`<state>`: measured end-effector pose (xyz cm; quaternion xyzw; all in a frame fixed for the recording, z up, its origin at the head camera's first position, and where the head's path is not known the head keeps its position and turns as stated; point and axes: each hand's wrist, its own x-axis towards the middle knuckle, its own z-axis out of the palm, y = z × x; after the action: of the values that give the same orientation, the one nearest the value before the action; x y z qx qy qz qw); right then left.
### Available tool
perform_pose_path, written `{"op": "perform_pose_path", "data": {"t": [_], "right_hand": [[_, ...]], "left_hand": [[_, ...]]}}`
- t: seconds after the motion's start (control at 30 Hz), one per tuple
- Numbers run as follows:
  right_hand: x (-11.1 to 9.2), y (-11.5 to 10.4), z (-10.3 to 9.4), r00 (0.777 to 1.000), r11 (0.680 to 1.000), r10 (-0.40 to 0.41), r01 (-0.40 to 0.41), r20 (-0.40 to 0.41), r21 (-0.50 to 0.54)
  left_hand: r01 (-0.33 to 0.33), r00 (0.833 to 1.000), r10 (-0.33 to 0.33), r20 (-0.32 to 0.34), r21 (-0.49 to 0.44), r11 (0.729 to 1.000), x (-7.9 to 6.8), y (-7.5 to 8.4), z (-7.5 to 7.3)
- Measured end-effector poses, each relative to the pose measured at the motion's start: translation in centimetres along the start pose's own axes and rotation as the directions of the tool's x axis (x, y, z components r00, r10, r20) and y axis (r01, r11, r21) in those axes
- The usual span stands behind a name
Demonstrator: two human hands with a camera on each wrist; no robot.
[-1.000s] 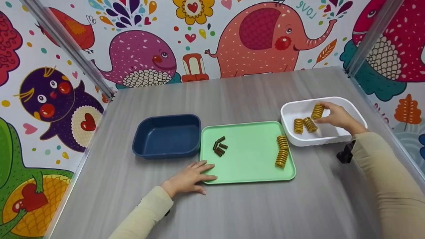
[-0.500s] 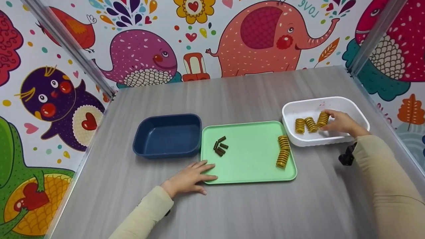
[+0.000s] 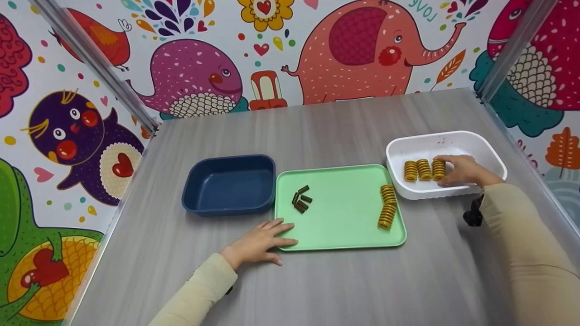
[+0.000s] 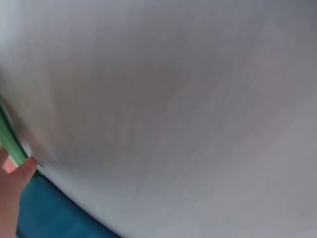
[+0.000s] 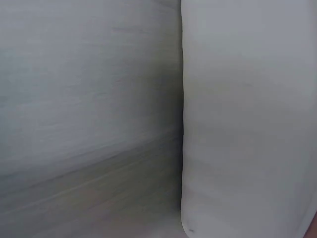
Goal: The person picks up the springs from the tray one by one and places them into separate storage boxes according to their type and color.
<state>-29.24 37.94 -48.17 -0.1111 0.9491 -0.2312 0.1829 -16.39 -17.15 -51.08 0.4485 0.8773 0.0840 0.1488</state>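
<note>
In the head view my right hand [image 3: 464, 171] is inside the white container [image 3: 480, 147], thumb and fingers at the two ends of a golden-brown ringed roll [image 3: 438, 169]. Left of it stand two similar ringed rolls [image 3: 424, 170], side by side. My left hand [image 3: 256, 242] lies with fingers spread over the near left corner of the light green tray [image 3: 344, 226]. On that tray, golden ringed rolls [image 3: 387, 206] form a line along the right side. Several small dark brown ribbed tubes [image 3: 301, 199] lie loosely at its left. The left wrist view shows part of the left hand [image 4: 12, 186] at the tray's edge.
A dark blue container [image 3: 229, 185] sits left of the tray, nearly touching it. The white container's outer wall [image 5: 247, 119] fills the right of the right wrist view. Patterned panels [image 3: 272, 54] stand around the grey table [image 3: 317, 136].
My right hand has lowered the golden ringed roll into the white container and drawn it into line beside the other two, upright now rather than slanted. The left hand stays put.
</note>
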Motion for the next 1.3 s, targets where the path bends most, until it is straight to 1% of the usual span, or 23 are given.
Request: {"op": "perform_pose_path", "data": {"t": [0.1, 0.17, 0.27, 0.33, 0.4, 0.5, 0.63, 0.8, 1.03, 1.2, 1.3], "right_hand": [[-0.1, -0.1, -0.1, 1.0, 0.999, -0.018, 0.018, -0.002, -0.049], [-0.1, -0.2, -0.1, 1.0, 0.999, -0.018, 0.018, 0.004, -0.049], [-0.1, -0.4, -0.3, 0.999, 0.999, -0.005, 0.007, 0.035, -0.031], [-0.2, -0.6, -0.4, 0.999, 1.0, 0.003, -0.002, 0.052, -0.009], [-0.3, -0.7, -0.5, 0.997, 0.999, 0.026, -0.029, 0.071, 0.03], [-0.5, -0.6, -0.5, 0.997, 0.997, 0.039, -0.044, 0.072, 0.07], [-0.6, -0.4, -0.5, 0.997, 0.995, 0.042, -0.048, 0.067, 0.091], [-0.7, -0.2, -0.6, 0.995, 0.989, 0.067, -0.075, 0.071, 0.127], [-0.9, -0.4, -0.8, 0.997, 0.983, 0.055, -0.063, 0.054, 0.172], [-1.2, -0.7, -0.9, 0.996, 0.97, 0.058, -0.071, 0.061, 0.234], [-1.3, -1.1, -1.0, 0.997, 0.962, 0.043, -0.058, 0.062, 0.266]], "left_hand": [[0.002, 1.0, -0.002, 0.004, -0.006, 1.0, 0.0, 0.0, -0.1], [0.002, 1.0, -0.002, 0.004, -0.007, 1.0, -0.1, 0.1, -0.1], [0.002, 1.0, -0.002, 0.004, -0.006, 1.0, -0.1, 0.0, -0.1], [0.001, 1.0, -0.001, 0.003, -0.007, 1.0, -0.1, 0.0, -0.1], [0.0, 1.0, 0.0, 0.001, -0.006, 1.0, -0.1, 0.0, -0.1], [0.001, 1.0, -0.001, -0.002, -0.004, 1.0, -0.1, 0.0, 0.0], [0.005, 1.0, -0.005, -0.001, -0.004, 1.0, -0.1, 0.1, -0.1], [0.001, 1.0, -0.001, 0.0, -0.01, 1.0, -0.1, 0.3, -0.3], [0.006, 1.0, -0.006, 0.001, -0.014, 1.0, -0.1, 0.3, -0.1], [0.004, 1.0, -0.004, 0.004, -0.014, 1.0, -0.1, 0.2, -0.2], [0.003, 1.0, -0.003, 0.0, -0.015, 1.0, -0.2, 0.2, -0.2]]}}
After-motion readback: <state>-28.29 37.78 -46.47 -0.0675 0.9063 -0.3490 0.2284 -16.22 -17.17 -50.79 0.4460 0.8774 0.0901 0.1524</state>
